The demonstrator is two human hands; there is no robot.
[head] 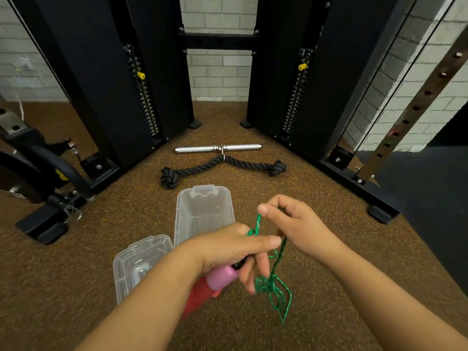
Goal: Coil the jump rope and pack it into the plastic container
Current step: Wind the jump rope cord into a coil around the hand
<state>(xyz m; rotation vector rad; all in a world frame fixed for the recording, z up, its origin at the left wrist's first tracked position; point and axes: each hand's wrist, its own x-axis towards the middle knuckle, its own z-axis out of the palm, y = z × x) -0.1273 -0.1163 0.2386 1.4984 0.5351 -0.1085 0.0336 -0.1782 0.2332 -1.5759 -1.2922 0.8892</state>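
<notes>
left hand [228, 247]: pink handle [222, 276] clamped in curled fingers | right hand [293, 224]: green jump rope [272, 287] pinched between thumb and fingers, loops hung below | plastic container [202, 211]: set open on floor beyond hands, lid [136, 262] beside it

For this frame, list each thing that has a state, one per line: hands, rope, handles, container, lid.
left hand: grips the pink handle, rope looped over it.
right hand: pinches the green rope, raised.
green rope: partly coiled, loops dangling.
pink handle: held, off the floor.
red handle: beside the pink one, under the left wrist.
plastic container: open, nothing visible inside, on the floor.
lid: off, lying left of the container.
</notes>
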